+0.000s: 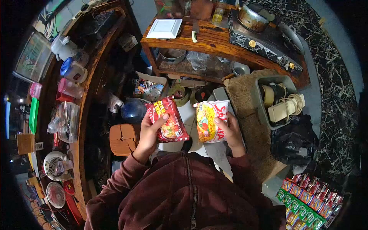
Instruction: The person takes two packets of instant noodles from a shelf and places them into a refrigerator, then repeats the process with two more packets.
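My left hand (148, 132) grips a red instant-noodle packet (168, 119) by its lower left edge, thumb on the front. My right hand (230, 130) grips a white and yellow instant-noodle packet (210, 120) from its right side. Both packets are held upright side by side in front of my chest, a small gap between them. My maroon zip jacket (184, 195) fills the bottom of the head view.
A wooden table (214, 42) ahead carries a white square plate (165, 28), a knife and a stove with a pot (253, 17). A grey bin (281, 99) stands right, a black bag (293, 140) below it. A wooden shelf (82, 96) with plastic jugs runs left. Snack packets (310, 199) lie bottom right.
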A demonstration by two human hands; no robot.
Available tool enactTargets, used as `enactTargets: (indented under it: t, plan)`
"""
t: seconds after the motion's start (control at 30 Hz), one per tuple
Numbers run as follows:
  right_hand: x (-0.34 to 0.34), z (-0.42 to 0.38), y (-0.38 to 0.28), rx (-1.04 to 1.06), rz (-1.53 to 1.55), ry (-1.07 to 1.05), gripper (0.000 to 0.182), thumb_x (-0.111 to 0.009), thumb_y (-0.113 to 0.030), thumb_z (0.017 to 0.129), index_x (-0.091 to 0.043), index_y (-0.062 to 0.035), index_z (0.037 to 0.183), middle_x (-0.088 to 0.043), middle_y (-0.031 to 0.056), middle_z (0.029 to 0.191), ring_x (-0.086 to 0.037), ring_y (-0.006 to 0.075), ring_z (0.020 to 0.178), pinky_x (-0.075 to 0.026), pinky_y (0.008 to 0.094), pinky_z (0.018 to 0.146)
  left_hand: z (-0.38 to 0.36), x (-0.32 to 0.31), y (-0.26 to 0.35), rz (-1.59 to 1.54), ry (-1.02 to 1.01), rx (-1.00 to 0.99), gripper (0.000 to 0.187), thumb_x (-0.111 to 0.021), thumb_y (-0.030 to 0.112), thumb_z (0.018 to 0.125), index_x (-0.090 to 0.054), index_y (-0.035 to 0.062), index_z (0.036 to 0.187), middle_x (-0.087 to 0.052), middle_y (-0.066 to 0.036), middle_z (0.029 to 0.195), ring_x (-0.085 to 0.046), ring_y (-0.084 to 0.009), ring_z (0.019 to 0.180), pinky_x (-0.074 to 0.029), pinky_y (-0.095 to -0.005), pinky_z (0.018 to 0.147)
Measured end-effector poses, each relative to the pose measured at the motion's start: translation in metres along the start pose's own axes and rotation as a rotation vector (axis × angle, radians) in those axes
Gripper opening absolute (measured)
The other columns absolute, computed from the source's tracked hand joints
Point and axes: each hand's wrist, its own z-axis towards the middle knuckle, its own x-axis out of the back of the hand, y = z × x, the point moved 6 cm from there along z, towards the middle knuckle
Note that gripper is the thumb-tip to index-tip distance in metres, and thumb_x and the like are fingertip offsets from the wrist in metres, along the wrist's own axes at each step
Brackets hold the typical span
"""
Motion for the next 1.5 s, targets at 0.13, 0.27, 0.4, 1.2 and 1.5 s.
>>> enactTargets:
  t: [0.13, 0.27, 0.4, 1.2, 1.5]
  plan:
    - [0.021, 0.012, 0.003, 0.047, -0.117, 0.074, 0.037, -0.066, -0.018, 0.088, -0.058, 0.0019, 0.118, -0.066, 0.0071, 0.107, -0.061, 0.0126, 0.097, -0.047, 0.0295, 0.089, 0.021, -0.011, -0.01, 0.022, 0.011, 0.073, 0.033, -0.067, 0.006, 0.089, -0.054, 0.0013, 0.119, -0.067, -0.008, 0.104, -0.067, -0.0167, 0.088, -0.057, -0.0325, 0.077]
    - [0.033, 0.02, 0.012, 0.048, -0.058, 0.149, 0.037, -0.065, -0.019, 0.089, -0.058, 0.0015, 0.118, -0.066, 0.0071, 0.107, -0.062, 0.0127, 0.098, -0.048, 0.0305, 0.089, 0.044, -0.019, -0.009, 0.031, -0.087, 0.095, 0.036, -0.069, 0.008, 0.087, -0.054, 0.0009, 0.119, -0.067, -0.009, 0.103, -0.068, -0.0172, 0.088, -0.057, -0.0322, 0.077]
    - [0.034, 0.029, 0.011, 0.025, -0.063, 0.216, 0.037, -0.065, -0.02, 0.09, -0.057, 0.0012, 0.12, -0.066, 0.0076, 0.108, -0.062, 0.013, 0.099, -0.048, 0.0303, 0.088, 0.068, -0.029, -0.003, 0.064, -0.127, 0.138, 0.035, -0.07, 0.009, 0.087, -0.055, 0.0012, 0.118, -0.067, -0.009, 0.104, -0.068, -0.0169, 0.088, -0.057, -0.0323, 0.077]
    - [0.024, 0.034, 0.014, 0.271, -0.322, 0.815, 0.022, -0.06, -0.018, 0.096, -0.067, 0.0017, 0.104, -0.068, 0.0006, 0.094, -0.058, 0.0074, 0.086, -0.047, 0.0265, 0.08, 0.202, -0.059, 0.007, 0.292, -0.564, 0.41, 0.04, -0.071, 0.014, 0.088, -0.053, 0.0032, 0.122, -0.066, -0.007, 0.108, -0.066, -0.0176, 0.095, -0.054, -0.0331, 0.083]
    - [0.042, 0.014, 0.032, 0.184, -0.154, 0.755, 0.026, -0.058, -0.023, 0.098, -0.065, 0.0006, 0.105, -0.067, 0.0025, 0.094, -0.058, 0.0082, 0.087, -0.048, 0.028, 0.079, 0.177, -0.104, -0.018, 0.33, -0.592, 0.453, 0.04, -0.072, 0.014, 0.086, -0.055, 0.0046, 0.121, -0.065, -0.006, 0.111, -0.065, -0.0175, 0.099, -0.055, -0.0341, 0.084]
